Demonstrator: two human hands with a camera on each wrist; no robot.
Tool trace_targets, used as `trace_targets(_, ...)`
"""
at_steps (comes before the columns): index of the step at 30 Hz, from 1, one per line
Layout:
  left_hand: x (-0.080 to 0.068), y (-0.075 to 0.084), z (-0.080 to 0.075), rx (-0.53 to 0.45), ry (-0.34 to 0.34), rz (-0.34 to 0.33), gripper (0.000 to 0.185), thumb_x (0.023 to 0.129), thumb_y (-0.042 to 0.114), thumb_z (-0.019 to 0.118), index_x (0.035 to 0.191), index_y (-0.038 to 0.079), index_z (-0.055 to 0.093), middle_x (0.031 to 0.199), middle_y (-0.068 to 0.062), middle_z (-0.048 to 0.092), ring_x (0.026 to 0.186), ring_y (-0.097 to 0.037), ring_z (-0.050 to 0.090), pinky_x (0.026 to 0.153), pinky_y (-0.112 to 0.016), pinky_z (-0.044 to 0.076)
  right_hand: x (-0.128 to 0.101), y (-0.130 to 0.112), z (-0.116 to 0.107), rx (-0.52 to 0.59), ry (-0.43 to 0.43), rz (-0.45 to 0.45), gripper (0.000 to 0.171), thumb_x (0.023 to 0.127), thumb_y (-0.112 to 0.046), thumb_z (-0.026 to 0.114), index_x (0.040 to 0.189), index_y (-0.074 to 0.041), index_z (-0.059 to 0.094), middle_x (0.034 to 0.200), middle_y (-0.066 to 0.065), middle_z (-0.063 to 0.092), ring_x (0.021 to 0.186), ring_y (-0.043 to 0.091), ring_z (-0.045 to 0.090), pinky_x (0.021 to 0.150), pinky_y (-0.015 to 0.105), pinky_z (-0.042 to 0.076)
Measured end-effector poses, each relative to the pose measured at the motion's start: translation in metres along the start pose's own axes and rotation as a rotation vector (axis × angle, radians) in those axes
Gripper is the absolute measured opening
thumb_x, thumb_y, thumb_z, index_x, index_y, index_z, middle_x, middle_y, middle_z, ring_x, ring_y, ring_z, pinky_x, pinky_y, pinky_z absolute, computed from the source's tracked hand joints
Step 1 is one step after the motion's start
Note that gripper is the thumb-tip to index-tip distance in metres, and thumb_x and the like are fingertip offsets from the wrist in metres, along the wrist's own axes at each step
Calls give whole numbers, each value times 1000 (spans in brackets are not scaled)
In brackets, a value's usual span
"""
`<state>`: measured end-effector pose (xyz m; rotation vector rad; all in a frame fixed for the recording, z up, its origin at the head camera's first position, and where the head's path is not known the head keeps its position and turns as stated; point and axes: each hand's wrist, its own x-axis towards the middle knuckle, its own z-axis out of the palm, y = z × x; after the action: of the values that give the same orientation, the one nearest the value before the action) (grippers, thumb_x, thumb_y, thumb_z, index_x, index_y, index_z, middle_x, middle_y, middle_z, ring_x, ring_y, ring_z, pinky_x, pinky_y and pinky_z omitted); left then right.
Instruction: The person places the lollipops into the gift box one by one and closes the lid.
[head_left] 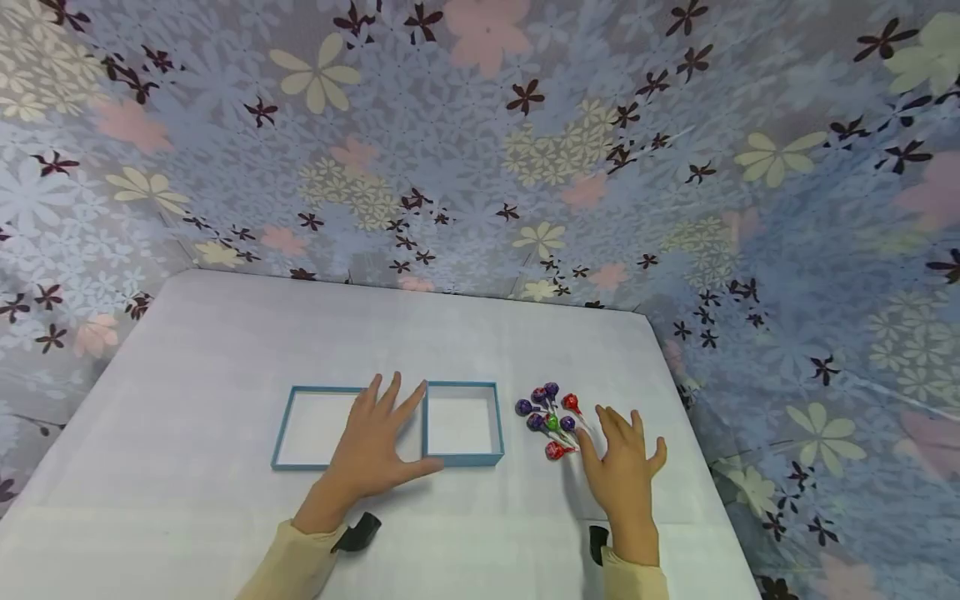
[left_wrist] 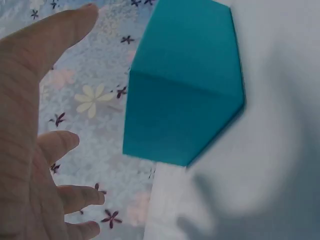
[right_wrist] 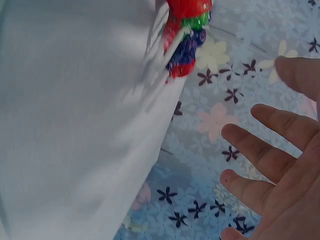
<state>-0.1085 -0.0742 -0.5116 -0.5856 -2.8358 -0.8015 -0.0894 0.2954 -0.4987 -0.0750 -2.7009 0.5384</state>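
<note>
Two shallow blue-rimmed trays sit side by side at the centre of the white tabletop in the head view: the left tray and the right tray, their sides touching. The left hand lies spread and flat, fingers straight, over the seam between them, gripping nothing. Further right a cluster of lollipops lies on the tabletop, and the right hand hovers open just beside it, fingertips near the red ones. The left wrist view alone shows a tray's teal outer wall close up beside spread fingers. The right wrist view shows the lollipops' wrappers at upper centre, apart from the open fingers.
</note>
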Motion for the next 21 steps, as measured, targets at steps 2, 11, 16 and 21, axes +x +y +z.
trace_targets(2,8,5,5,-43,-21,10,117,70,83,67,162,26,23,164,-21,25,150,-49,16,113,-70,20,6,0,1,-2,4,-9,48,94,-28,71,134,-4,62,135,20,61,140,52,35,107,77,2)
trace_targets(11,26,5,25,-157,-58,-21,143,47,71,90,160,12,25,158,-14,39,146,-45,31,113,-63,28,33,-4,15,-18,-62,57,45,97,-31,66,133,-4,63,130,21,65,137,45,41,110,73,-5)
trace_targets(16,24,2,32,-156,-106,-32,150,46,73,89,162,13,15,159,-12,36,146,-42,31,115,-59,29,44,0,21,-51,-138,113,49,98,-36,63,136,-5,61,131,22,64,133,44,46,110,73,-5)
trace_targets(21,16,0,34,-148,-116,-7,150,50,72,88,163,15,7,161,-15,33,146,-41,32,115,-58,29,46,5,31,-76,-171,139,50,97,-37,65,135,-4,62,129,21,65,129,43,49,109,75,-1)
